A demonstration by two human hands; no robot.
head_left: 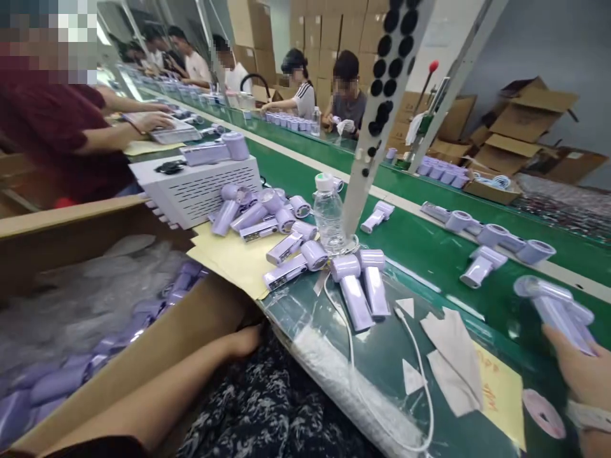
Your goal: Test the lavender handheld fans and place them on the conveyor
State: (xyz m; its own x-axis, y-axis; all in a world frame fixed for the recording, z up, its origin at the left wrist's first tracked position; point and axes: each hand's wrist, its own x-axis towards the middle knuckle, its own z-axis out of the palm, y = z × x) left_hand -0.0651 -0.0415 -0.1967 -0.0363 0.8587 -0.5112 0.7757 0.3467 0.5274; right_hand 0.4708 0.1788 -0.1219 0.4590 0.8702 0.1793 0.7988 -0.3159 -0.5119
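At the right edge, my right hand (573,369) is closed around the handles of what look like two lavender handheld fans (556,305), slightly blurred, above the green bench. My left hand (245,341) lies low beside the cardboard box, near my patterned clothing; its fingers are hidden. Two more fans (356,299) rest side by side on the bench in front of me. Behind them is a loose pile of fans (286,235) on yellow paper (233,254). A white cable (351,343) loops over the bench's near part.
A clear bottle (328,213) stands beside a perforated post (377,114). The open carton (157,337) at left holds fans and plastic bags. A vented white box (200,191) sits behind it. Fans lie along the green conveyor (410,235). Cloth (453,362) lies right. Co-workers sit beyond.
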